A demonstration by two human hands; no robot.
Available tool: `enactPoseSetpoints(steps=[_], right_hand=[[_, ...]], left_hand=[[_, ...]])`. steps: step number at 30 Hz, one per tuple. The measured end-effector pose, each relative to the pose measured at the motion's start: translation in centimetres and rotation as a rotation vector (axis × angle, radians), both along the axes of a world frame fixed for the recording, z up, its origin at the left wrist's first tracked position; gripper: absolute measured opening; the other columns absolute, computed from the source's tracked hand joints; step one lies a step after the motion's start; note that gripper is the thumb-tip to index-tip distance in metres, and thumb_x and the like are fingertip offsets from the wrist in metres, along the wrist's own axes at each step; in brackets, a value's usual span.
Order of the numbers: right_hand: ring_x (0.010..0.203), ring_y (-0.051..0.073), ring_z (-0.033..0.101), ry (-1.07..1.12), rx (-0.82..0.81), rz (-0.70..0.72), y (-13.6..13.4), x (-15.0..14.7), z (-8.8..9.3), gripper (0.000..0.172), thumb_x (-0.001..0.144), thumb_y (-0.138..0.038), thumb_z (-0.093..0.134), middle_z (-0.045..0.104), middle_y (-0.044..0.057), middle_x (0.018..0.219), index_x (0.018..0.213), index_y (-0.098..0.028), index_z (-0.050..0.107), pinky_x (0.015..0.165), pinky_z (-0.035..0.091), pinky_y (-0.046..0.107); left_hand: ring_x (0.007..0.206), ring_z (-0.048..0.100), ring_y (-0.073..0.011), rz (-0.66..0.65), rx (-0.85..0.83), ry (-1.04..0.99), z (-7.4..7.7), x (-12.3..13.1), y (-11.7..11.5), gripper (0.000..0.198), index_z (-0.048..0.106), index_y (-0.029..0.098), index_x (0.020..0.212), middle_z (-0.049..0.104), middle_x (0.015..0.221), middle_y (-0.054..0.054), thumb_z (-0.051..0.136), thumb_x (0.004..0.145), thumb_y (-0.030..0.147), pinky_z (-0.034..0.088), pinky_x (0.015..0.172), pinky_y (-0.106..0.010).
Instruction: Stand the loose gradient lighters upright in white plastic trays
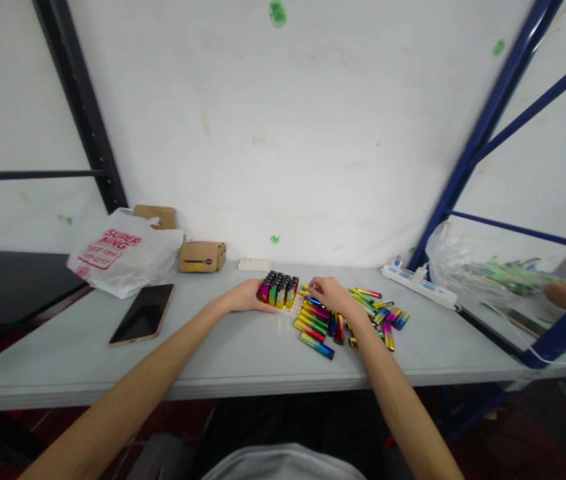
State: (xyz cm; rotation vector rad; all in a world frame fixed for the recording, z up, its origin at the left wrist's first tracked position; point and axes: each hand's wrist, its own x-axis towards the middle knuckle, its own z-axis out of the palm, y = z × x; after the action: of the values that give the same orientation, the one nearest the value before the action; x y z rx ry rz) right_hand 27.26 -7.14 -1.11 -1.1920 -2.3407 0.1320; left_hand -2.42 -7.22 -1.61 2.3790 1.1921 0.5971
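Bag reads "SUPER MING", left of lighters.

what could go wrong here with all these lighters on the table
The upright lighters stand packed together with the left hand against their side; a nudge might tip the block. The right hand works among loose lighters, so a sweep of the wrist may scatter them toward the power strip. The frontmost lighter lies nearest the front edge of the table and might roll off.

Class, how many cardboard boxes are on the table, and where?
2. One cardboard box stands by the wall, right of the white plastic bag; the other cardboard box pokes out behind that bag, which may hide more.
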Motion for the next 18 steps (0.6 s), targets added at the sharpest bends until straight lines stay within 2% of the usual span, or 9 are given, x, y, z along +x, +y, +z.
enactPoseSetpoints(steps=[2, 4, 8, 11, 15, 18], right_hand=[[0.072, 0.018, 0.062, -0.108, -0.045, -0.01, 0.43, 0.72, -0.29, 0.017, 0.091, -0.031, 0.068, 0.071, 0.008, 0.081, 0.094, -0.015, 0.073, 0.068, 0.042, 0.027], [0.076, 0.019, 0.063, -0.155, -0.081, 0.001, 0.56, 1.1, -0.4, 0.023, 0.087, -0.034, 0.073, 0.072, 0.009, 0.087, 0.101, -0.015, 0.073, 0.07, 0.044, 0.027], [0.08, 0.019, 0.066, -0.183, -0.172, -0.007, 0.46, 1.1, -0.11, 0.026, 0.088, -0.033, 0.072, 0.074, 0.009, 0.094, 0.106, -0.015, 0.074, 0.072, 0.046, 0.027], [0.086, 0.021, 0.067, -0.174, -0.177, -0.028, 0.49, 0.99, 0.12, 0.023, 0.087, -0.027, 0.072, 0.074, 0.01, 0.098, 0.106, -0.014, 0.074, 0.077, 0.048, 0.027], [0.089, 0.021, 0.066, -0.034, -0.078, -0.036, 0.68, 1.03, 0.12, 0.019, 0.084, -0.016, 0.07, 0.073, 0.012, 0.1, 0.102, -0.013, 0.074, 0.085, 0.05, 0.031], [0.086, 0.018, 0.066, 0.242, -0.076, -0.005, 0.92, 0.91, -0.02, 0.02, 0.084, -0.02, 0.069, 0.071, 0.011, 0.104, 0.102, -0.015, 0.073, 0.083, 0.052, 0.031]], left_hand=[[0.097, 0.07, -0.0304, 0.012, 0.0, 0.012, -0.09, -0.02, 0.08, 0.072, 0.069, 0.017, 0.113, 0.076, 0.11, -0.006, 0.083, 0.062, 0.065, 0.053, 0.088, -0.035], [0.098, 0.07, -0.0305, 0.023, 0.001, 0.017, -0.13, -0.03, 0.12, 0.072, 0.069, 0.016, 0.113, 0.076, 0.111, -0.007, 0.083, 0.061, 0.065, 0.053, 0.088, -0.035], [0.1, 0.07, -0.03, 0.033, -0.008, 0.024, -0.1, 0.0, 0.1, 0.072, 0.069, 0.017, 0.113, 0.076, 0.113, -0.006, 0.083, 0.061, 0.065, 0.052, 0.089, -0.034], [0.101, 0.069, -0.0299, 0.028, -0.009, 0.023, -0.03, 0.01, 0.06, 0.072, 0.068, 0.016, 0.114, 0.076, 0.114, -0.006, 0.083, 0.061, 0.065, 0.052, 0.089, -0.034], [0.099, 0.07, -0.0292, 0.02, -0.011, 0.029, 0.09, 0.01, 0.03, 0.073, 0.068, 0.016, 0.116, 0.076, 0.113, -0.006, 0.083, 0.062, 0.064, 0.052, 0.089, -0.033], [0.099, 0.069, -0.0286, 0.001, -0.007, 0.019, 0.18, 0.01, 0.0, 0.074, 0.067, 0.016, 0.118, 0.075, 0.114, -0.006, 0.083, 0.063, 0.063, 0.052, 0.089, -0.033]])
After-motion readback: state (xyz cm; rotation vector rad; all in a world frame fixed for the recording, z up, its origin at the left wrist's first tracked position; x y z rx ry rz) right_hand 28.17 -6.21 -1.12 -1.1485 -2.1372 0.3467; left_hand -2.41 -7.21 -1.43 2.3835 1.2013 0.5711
